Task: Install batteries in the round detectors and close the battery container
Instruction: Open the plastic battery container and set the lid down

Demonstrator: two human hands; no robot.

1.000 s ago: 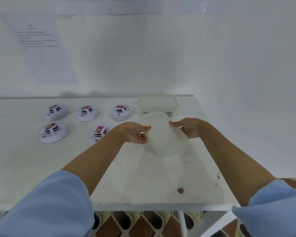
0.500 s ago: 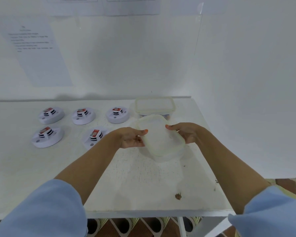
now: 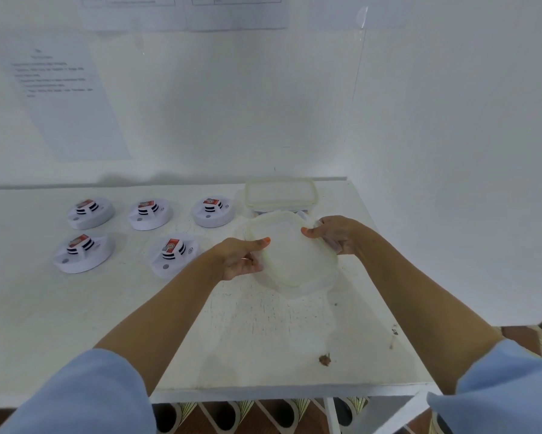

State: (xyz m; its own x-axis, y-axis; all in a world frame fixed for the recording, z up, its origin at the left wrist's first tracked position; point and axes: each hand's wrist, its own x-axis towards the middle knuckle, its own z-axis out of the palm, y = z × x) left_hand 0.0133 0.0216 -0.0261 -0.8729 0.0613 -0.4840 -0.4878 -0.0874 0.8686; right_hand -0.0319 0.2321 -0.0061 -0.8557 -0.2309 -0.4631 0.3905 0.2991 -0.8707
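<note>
wall sheet [image 3: 62, 98] print unreadable, container [image 3: 280, 195] contents unclear

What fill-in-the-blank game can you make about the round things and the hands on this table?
1. The table holds ____ round detectors.
2. Three of them lie in the back row and ____ in the front row.
3. The left hand and the right hand grip a clear plastic piece to the ____ of the detectors.
4. Both sleeves are light ____.

Missing words: five; two; right; blue.
</note>
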